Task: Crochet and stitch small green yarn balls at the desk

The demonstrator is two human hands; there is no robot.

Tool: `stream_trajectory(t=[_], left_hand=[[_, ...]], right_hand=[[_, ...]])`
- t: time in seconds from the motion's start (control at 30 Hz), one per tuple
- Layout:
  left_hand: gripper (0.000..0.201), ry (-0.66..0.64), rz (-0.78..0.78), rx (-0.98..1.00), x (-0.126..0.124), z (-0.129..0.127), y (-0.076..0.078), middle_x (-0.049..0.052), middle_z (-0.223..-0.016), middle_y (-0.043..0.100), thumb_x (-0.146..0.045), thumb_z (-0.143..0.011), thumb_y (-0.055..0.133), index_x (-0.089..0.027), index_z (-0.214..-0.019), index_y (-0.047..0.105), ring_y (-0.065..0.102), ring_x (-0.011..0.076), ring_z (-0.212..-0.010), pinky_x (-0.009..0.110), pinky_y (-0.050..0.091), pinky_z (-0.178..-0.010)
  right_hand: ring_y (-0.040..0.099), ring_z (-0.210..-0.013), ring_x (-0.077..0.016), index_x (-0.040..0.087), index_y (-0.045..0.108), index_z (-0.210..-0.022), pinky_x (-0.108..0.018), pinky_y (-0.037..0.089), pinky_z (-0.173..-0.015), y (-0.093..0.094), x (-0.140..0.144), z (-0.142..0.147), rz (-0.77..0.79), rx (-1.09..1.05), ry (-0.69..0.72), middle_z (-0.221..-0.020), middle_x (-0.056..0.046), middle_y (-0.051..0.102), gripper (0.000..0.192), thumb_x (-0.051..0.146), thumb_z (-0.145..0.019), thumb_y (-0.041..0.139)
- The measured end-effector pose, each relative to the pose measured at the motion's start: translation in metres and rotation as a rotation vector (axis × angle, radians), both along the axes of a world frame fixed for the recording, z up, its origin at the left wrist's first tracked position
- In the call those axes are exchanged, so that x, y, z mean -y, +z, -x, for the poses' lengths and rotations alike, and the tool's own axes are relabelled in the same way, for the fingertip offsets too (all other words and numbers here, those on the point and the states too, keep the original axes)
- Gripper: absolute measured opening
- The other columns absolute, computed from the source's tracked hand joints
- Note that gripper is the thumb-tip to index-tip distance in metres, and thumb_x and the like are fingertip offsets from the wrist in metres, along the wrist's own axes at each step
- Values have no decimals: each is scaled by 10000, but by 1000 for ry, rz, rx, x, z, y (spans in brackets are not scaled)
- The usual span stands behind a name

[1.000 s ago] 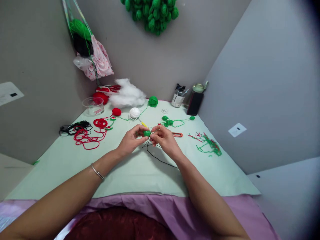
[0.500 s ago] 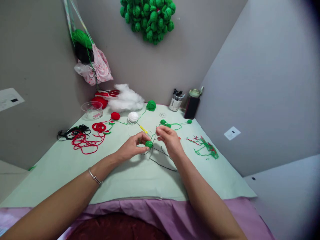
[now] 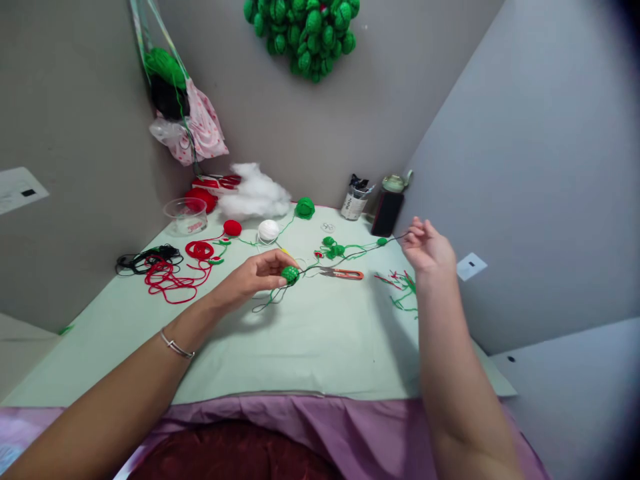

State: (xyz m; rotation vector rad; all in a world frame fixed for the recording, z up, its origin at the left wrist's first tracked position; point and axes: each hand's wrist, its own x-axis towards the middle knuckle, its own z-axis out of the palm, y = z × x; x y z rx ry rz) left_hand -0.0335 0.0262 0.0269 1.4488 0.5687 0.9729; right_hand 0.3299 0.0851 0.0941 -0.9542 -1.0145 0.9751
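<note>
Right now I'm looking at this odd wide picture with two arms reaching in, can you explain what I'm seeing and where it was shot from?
A camera worn on a person's head looks down at their own arms. The left hand pinches a small green crocheted ball just above a pale green cloth. The right hand is raised off to the side, drawing a thin dark thread out from the ball. On the cloth lie orange-handled snips, red yarn, a white yarn ball, white stuffing and yarn scraps. More green balls hang on the wall.
</note>
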Motion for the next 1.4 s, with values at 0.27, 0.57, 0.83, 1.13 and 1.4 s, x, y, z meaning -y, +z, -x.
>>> stream_trajectory(t=[0.27, 0.57, 0.83, 1.13, 1.4], left_hand=[[268, 82, -61, -35, -6, -4, -9, 71, -1045, 693, -289, -822, 765, -221, -1079, 726, 632, 206, -976, 335, 484, -877], [261, 118, -53, -60, -7, -4, -11, 57, -1001, 679, -279, -792, 779, -209, -1036, 722, 619, 187, -916, 309, 492, -825], [238, 94, 32, 47, -4, -4, -2, 53, -950, 672, -266, -745, 781, -212, -972, 738, 588, 178, -865, 307, 473, -805], [233, 29, 78, 33, 0, -7, -2, 50, -902, 655, -265, -728, 763, -214, -954, 739, 580, 181, -808, 322, 482, -763], [315, -10, 138, 56, -2, -8, -9, 54, -1015, 674, -240, -806, 735, -249, -1121, 717, 632, 164, -807, 341, 505, -813]], right_hand=[[502, -500, -72, 152, 682, -1019, -221, 349, -445, -50, 59, 140, 163, 251, 626, -904, -68, 702, 406, 530, -876, 636], [334, -537, -78, 141, 701, -906, -214, 417, -528, -52, 56, 110, 165, 326, 987, -593, 67, 343, 386, 518, -928, 618], [190, -451, -65, 190, 567, -797, -121, 282, -407, -34, 21, 37, 8, -350, 96, -554, 100, 223, 154, 231, -940, 609], [380, -432, -51, 170, 696, -913, -192, 280, -389, -41, 25, 25, -22, 260, 1, -687, 11, 575, 292, 458, -876, 670], [460, -569, -116, 144, 711, -1021, -247, 361, -572, -51, 46, 90, -17, 879, 257, -580, 32, 492, 378, 425, -988, 459]])
